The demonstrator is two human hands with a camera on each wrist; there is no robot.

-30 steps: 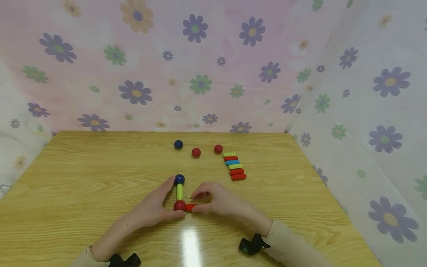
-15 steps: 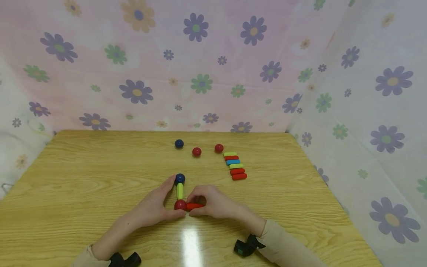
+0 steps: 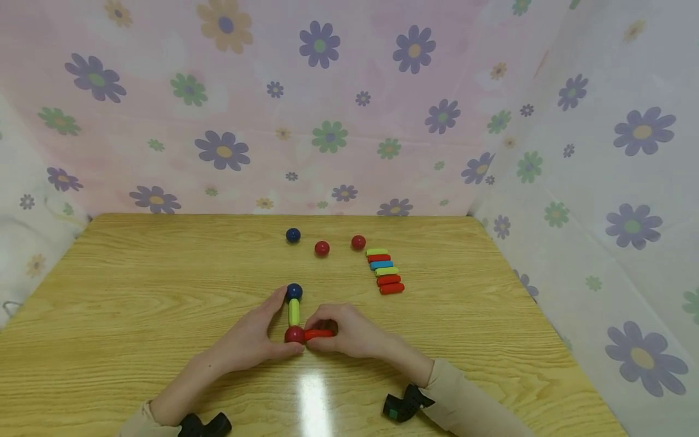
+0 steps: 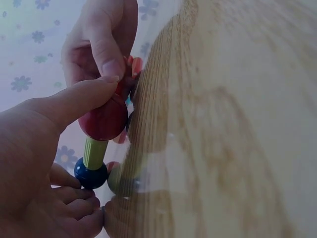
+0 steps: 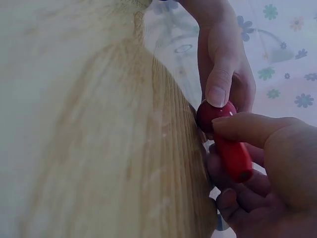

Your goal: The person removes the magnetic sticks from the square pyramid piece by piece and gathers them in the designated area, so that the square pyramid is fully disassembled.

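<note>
A red ball (image 3: 294, 335), a yellow-green rod (image 3: 294, 312) and a dark blue ball (image 3: 295, 292) stand joined in a line on the table. My left hand (image 3: 248, 337) holds this ball-and-rod piece from the left, thumb on the red ball and forefinger against the blue one. At the red ball's right side a red rod (image 3: 319, 334) points sideways, its end meeting the ball. My right hand (image 3: 352, 331) pinches that rod between thumb and fingers. In the right wrist view the rod's free end (image 5: 242, 174) shows below my thumb.
Farther back lie a loose blue ball (image 3: 293, 235) and two red balls, one in the middle (image 3: 322, 248) and one to the right (image 3: 358, 243). Several short rods, including a blue rod (image 3: 381, 265), form a slanted row at right. A flowered cloth (image 3: 262, 109) hangs behind the wooden table (image 3: 164, 273).
My right hand's fingers have shifted left along the red rod toward the red ball, and more of the rod now shows. The left hand keeps its place on the piece.
</note>
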